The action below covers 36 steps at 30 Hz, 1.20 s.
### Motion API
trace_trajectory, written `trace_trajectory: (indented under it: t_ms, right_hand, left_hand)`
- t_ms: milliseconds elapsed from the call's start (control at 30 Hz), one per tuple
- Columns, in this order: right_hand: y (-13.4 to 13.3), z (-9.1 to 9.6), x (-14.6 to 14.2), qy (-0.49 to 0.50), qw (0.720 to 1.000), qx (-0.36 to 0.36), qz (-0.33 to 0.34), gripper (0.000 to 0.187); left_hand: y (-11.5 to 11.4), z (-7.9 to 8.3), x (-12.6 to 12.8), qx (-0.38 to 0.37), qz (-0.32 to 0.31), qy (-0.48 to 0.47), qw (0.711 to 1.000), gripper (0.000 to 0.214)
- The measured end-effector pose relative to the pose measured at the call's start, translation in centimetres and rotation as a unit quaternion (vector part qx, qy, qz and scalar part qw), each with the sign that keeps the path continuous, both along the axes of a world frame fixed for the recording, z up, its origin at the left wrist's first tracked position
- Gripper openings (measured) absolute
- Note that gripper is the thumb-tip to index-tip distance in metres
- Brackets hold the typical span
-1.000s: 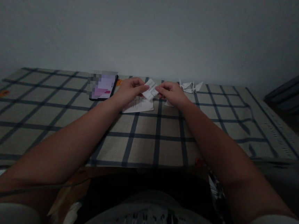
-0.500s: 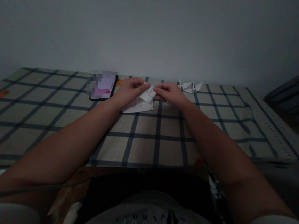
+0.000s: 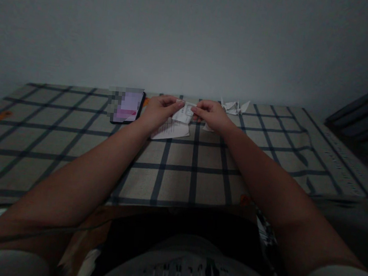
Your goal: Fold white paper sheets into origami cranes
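Observation:
Between my two hands is a small folded piece of paper, white with faint print. My left hand pinches its left upper edge between thumb and fingers. On the other side, my right hand is closed on the right edge, thumb on top. Below and behind the held piece, printed paper sheets lie flat on the cloth. Another bit of white paper shows partly under my right hand. Folded paper cranes stand just beyond my right hand, near the wall.
A phone with a lit screen lies left of my left hand. The checked tablecloth covers the table, which meets a plain wall at the back. A dark ridged object stands at the right.
The folded paper has turned from a tilted position to a squarer one, its lower edge raised slightly. My right hand has shifted a little; both hands keep their pinch.

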State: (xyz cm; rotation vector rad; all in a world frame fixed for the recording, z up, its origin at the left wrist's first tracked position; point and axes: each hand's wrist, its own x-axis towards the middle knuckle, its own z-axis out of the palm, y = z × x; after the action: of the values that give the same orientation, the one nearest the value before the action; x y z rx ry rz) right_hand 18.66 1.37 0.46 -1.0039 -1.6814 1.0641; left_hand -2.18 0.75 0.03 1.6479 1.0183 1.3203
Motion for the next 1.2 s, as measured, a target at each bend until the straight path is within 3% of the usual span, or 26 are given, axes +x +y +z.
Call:
trace_trajectory:
  t_ms: [167, 367, 633, 1000, 1200]
  right_hand:
    - [0.05, -0.08, 0.11, -0.005, 1.000, 0.019, -0.001, 0.024]
    - [0.45, -0.26, 0.19, 0.057, 0.998, 0.009, -0.032, 0.013]
    - [0.02, 0.15, 0.60, 0.027, 0.999, 0.036, 0.015, 0.016]
    - [-0.34, 0.17, -0.01, 0.018, 1.000, -0.003, 0.024, 0.027]
    - [-0.11, -0.06, 0.23, -0.018, 0.999, 0.030, 0.032, 0.020]
  left_hand:
    - [0.07, -0.07, -0.09, -0.013, -0.008, -0.010, 1.000, 0.033]
    - [-0.33, 0.23, 0.02, -0.048, -0.032, -0.014, 0.998, 0.036]
    - [-0.08, -0.07, 0.17, -0.100, -0.080, -0.004, 0.992, 0.035]
    - [-0.45, 0.25, -0.16, -0.038, -0.062, 0.050, 0.996, 0.033]
    - [-0.55, 0.05, 0.21, -0.111, -0.100, 0.000, 0.989, 0.029]
